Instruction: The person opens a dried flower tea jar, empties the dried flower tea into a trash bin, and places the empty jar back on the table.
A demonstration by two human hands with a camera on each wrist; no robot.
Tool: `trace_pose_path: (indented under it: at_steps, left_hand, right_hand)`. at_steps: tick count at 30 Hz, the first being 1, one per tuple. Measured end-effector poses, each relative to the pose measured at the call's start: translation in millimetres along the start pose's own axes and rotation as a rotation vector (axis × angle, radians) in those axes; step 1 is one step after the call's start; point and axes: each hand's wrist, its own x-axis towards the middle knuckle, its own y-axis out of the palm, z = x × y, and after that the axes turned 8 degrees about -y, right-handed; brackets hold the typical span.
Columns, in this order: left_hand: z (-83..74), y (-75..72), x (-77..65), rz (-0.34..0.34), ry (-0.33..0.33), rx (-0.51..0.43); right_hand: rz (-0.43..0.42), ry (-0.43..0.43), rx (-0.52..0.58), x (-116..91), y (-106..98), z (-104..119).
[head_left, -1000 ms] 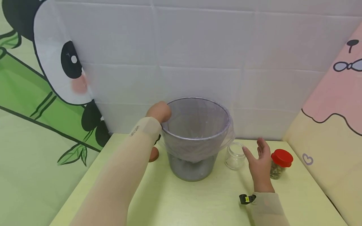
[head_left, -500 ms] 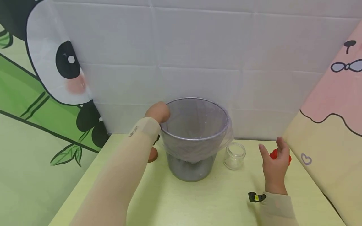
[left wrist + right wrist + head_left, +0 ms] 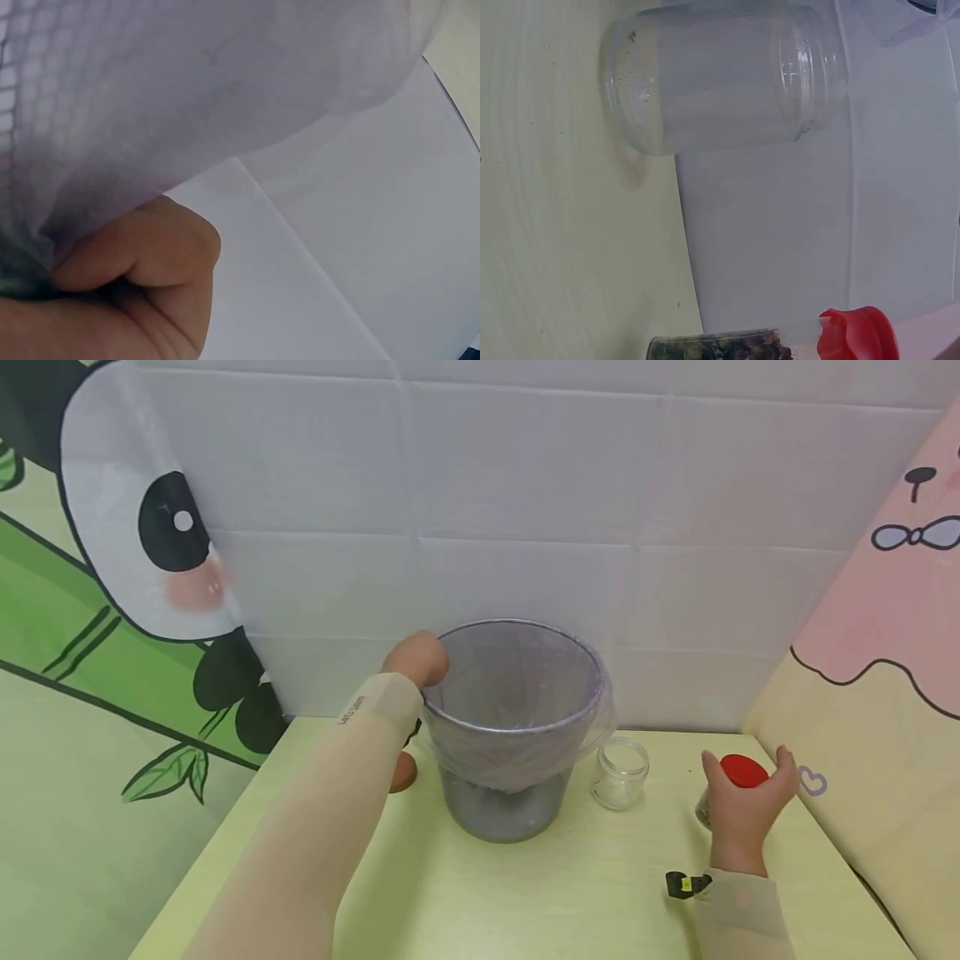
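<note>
A grey mesh trash bin [image 3: 504, 814] stands on the table, a thin translucent trash bag [image 3: 517, 760] folded over its rim. My left hand [image 3: 417, 658] grips the left side of the bagged rim; in the left wrist view its fingers [image 3: 161, 244] curl against the bag. My right hand [image 3: 746, 814] is spread behind a red-lidded jar [image 3: 744, 770], thumb left and fingers right of the lid. In the right wrist view this clear jar [image 3: 727, 348] holds dark mixed bits; no finger is seen pressing it. An uncapped glass jar [image 3: 620, 774] stands between bin and right hand.
A reddish-brown rounded object [image 3: 403, 772], partly hidden by the left sleeve, lies left of the bin. The pale yellow table [image 3: 525, 902] ends against a white wall [image 3: 525, 568]. Printed cloth panels flank both sides.
My right hand has moved right from beside the uncapped jar to the red-lidded jar, its thumb and fingers now on either side of the lid. The left hand keeps its hold on the rim.
</note>
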Motion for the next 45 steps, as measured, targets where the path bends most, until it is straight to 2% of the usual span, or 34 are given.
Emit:
trace_pose_path:
  at_steps: [18,25,31,42,45]
  left_hand:
    - [-1.1,-1.6,-1.3,0.0,0.008,0.016]
    - [-0.3,-1.1,0.2,0.0,0.004,0.007]
    - [0.7,-2.4,-0.1,0.004,0.005,0.003]
    - [2.7,-3.5,0.3,0.013,0.01,0.008]
    - [3.0,-3.5,0.5,0.012,0.018,0.017]
  right_hand:
    - [0.021,0.155,0.08,9,-1,-30]
    - [0.056,0.228,0.039,11,-1,-39]
    - [0.074,0.253,0.021,13,-1,-47]
    - [0.109,0.325,0.113,17,-7,-61]
    - [0.11,0.32,0.143,16,-7,-64]
